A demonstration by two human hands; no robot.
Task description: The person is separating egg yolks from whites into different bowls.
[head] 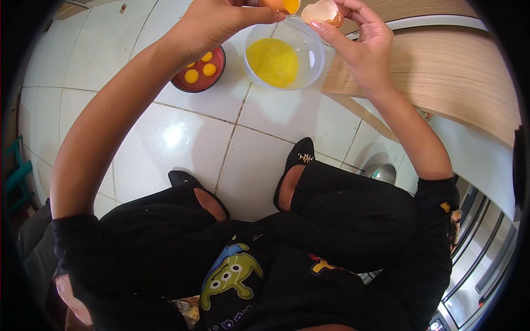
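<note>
At the top of the view my left hand (244,16) grips an eggshell half with yolk (292,5) showing at its open side. My right hand (364,39) pinches the other brown eggshell half (322,13), its pale inside turned up. The two shells are close together, a small gap between them. Below them a clear plastic bowl (316,68) on the tiles holds yellowish egg white (272,62). Left of it, partly behind my left forearm, sits a dark-rimmed bowl with a red inside (203,86), where several yolks (191,76) lie.
White floor tiles (174,136) run beneath the bowls. A light wooden cabinet (439,70) edges in from the right, close to the clear bowl. Beside my right knee is a metal bowl (381,173). My black shoes (300,151) rest between me and the bowls. Green plastic furniture (18,173) stands far left.
</note>
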